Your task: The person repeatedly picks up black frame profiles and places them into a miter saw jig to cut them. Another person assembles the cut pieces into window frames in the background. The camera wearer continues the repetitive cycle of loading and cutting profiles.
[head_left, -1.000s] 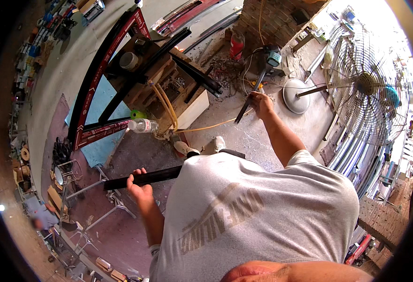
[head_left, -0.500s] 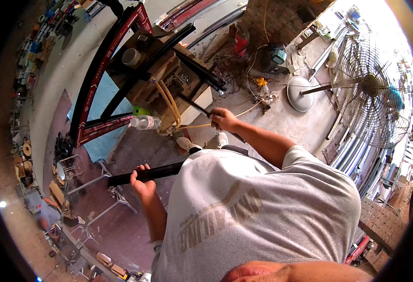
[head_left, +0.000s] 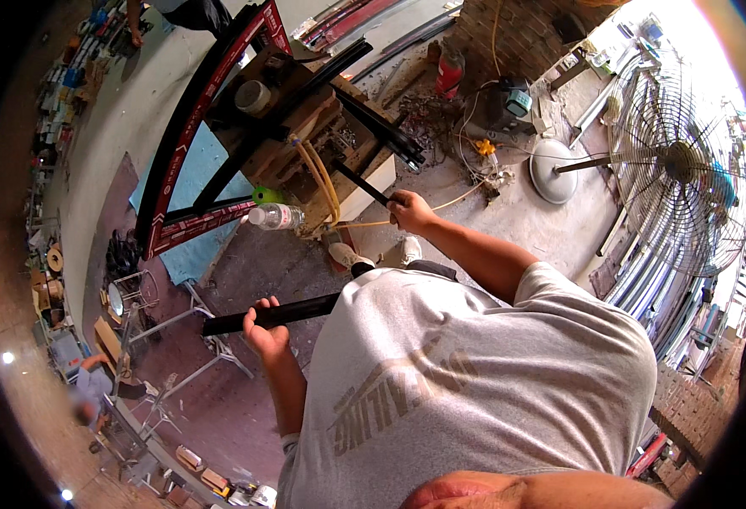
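Observation:
My left hand (head_left: 267,329) is closed round a long black bar (head_left: 305,310) at the left of my body; its right end runs out of sight behind my shirt. Farther ahead, my right hand (head_left: 411,211) grips a thinner black bar (head_left: 363,182), which slants up and left toward a cluttered wooden workbench (head_left: 284,170). Across that bench lies a frame of black bars (head_left: 224,174) with red printed strips (head_left: 167,182). A clear plastic bottle (head_left: 278,216) and a looped yellow hose (head_left: 322,182) are at the bench's near edge.
A big caged fan (head_left: 674,161) on a round base (head_left: 553,171) stands at right, near bundled metal profiles (head_left: 644,293). Metal stands (head_left: 190,369) occupy the left floor. A red bottle (head_left: 450,73) is at the back. Other people show at far left (head_left: 94,386) and top left (head_left: 135,38).
The surroundings have shifted slightly right and down in view. The bar's length that showed beyond my right hand no longer shows. My left hand keeps its hold. Another person has appeared at top left.

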Motion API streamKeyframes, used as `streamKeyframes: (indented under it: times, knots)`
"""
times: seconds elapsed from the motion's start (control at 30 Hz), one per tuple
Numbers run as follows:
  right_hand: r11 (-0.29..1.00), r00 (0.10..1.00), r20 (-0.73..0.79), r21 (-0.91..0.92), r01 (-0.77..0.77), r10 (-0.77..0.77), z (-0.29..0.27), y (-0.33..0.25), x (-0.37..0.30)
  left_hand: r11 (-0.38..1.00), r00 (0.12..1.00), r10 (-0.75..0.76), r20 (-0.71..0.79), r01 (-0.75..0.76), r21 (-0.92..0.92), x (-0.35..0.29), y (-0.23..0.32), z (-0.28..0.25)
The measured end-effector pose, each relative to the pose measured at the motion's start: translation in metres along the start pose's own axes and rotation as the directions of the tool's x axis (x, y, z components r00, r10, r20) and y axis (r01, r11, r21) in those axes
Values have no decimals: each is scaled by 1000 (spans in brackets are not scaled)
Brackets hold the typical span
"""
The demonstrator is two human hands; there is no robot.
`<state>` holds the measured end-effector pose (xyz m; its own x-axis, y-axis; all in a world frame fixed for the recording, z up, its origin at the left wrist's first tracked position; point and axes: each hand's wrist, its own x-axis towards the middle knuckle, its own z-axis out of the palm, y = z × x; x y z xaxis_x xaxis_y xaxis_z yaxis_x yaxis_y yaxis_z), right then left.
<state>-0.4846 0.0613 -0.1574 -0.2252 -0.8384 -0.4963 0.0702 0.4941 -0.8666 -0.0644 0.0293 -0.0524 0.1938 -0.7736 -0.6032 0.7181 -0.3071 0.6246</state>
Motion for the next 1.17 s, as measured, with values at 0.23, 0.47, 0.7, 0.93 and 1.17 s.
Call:
streamKeyframes:
  times: [0.23, 0.47, 0.7, 0.93, 1.17]
  knots:
    - [979, 979, -19, -29, -203, 203, 14, -25, -3, 1000, 1000, -11, 15, 10, 17, 5, -1, 3]
    - [979, 979, 12, 34, -203, 203, 28, -34, -3, 1000, 997, -9, 74, 9, -2, 16, 6, -9]
    - [988, 988, -21, 34, -150, 151, 33, -58, 16, 998, 998, -22, -50, 19, -63, 22, 11, -2]
    - [980, 982, -19, 73, -185, 187, 39, -50, 19, 988, 998, -60, -33, 55, -144, 41, 14, -4]
    - [975, 978, 14, 82, -207, 207, 38, -56, 20, 974, 998, -62, 5, 61, -217, 64, 7, -23]
